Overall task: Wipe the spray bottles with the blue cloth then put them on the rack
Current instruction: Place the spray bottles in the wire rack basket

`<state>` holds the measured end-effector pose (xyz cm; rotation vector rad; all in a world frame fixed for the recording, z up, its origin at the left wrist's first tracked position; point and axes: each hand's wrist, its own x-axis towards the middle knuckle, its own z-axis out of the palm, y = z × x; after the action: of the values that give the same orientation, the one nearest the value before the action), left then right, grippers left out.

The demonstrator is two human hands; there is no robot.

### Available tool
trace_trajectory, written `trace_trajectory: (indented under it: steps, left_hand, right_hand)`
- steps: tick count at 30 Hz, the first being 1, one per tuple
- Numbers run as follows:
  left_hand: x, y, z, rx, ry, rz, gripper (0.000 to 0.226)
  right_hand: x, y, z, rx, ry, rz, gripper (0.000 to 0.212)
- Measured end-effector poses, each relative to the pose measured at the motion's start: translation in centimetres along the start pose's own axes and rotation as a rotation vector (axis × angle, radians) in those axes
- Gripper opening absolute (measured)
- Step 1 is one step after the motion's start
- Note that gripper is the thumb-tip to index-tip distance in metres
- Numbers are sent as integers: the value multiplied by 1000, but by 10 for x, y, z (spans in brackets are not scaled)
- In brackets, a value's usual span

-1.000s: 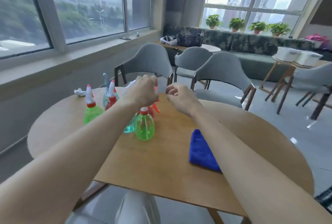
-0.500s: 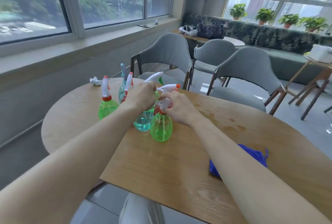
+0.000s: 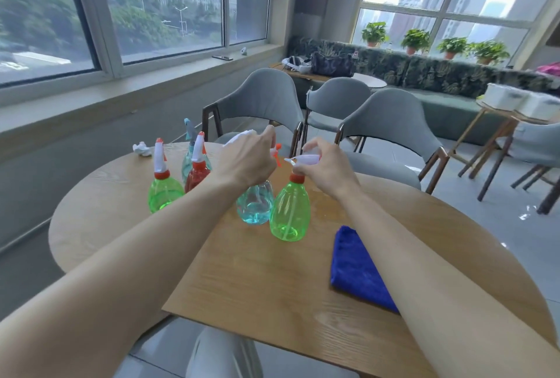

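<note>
The left hand [image 3: 248, 162] is curled round the spray top of the pale blue bottle [image 3: 254, 206]. The right hand [image 3: 325, 168] grips the near green bottle [image 3: 290, 211] likewise. The blue cloth [image 3: 357, 271] lies at its four o'clock.

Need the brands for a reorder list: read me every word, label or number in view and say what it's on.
None can be read.
The near green spray bottle and the light blue spray bottle show bare plastic, no label.
The blue cloth shows no tag.
Anything on the dark bag far back is too small to tell.
</note>
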<state>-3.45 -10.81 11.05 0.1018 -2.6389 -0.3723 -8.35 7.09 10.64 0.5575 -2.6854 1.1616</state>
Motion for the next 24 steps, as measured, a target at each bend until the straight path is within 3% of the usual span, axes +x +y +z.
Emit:
trace_trajectory:
  steps: [5,11,20,24]
  left_hand:
    - [5,61,-17,-128,29,76,28]
    - [9,160,-34,-270,45,213,23]
    - [-18,351,-47,-467,-110,454,26]
    - [-44,436,-41,-524,-158,563,28]
  right_hand:
    - [-20,11,-52,128,145,42,32]
    - [-53,38,-140,251,333,120,14]
    - [-151,89,-295,158,648,244,39]
    - [-204,113,-356,80,747,306,38]
